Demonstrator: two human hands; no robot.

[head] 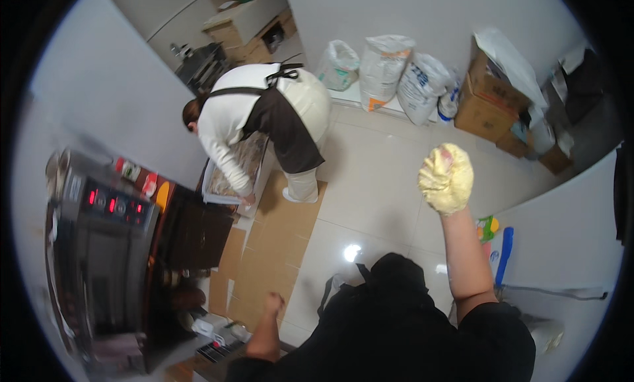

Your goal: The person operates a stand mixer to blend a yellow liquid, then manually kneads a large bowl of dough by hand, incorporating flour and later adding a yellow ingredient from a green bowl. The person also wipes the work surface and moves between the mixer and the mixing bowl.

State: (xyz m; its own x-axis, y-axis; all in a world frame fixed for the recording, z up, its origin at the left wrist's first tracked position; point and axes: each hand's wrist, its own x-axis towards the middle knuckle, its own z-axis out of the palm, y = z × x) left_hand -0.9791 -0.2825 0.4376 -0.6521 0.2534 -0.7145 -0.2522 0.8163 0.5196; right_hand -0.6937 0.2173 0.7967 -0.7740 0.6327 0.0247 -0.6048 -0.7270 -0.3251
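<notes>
A lump of pale yellow dough [453, 176] wraps around my right hand [446, 158], which is raised at the end of my outstretched right arm. Only a little skin shows through the dough, and most of the fingers are hidden. My left hand [274, 302] hangs low over the cardboard on the floor, its fingers curled in; it is small and somewhat blurred, and nothing can be seen in it.
A co-worker in a dark apron [282, 119] bends over a long white-rimmed container [221, 199]. A steel oven with lit red displays [116, 203] stands at left. Sacks [384, 69] and cardboard boxes [483, 109] line the wall. Flattened cardboard [262, 253] covers part of the tiled floor.
</notes>
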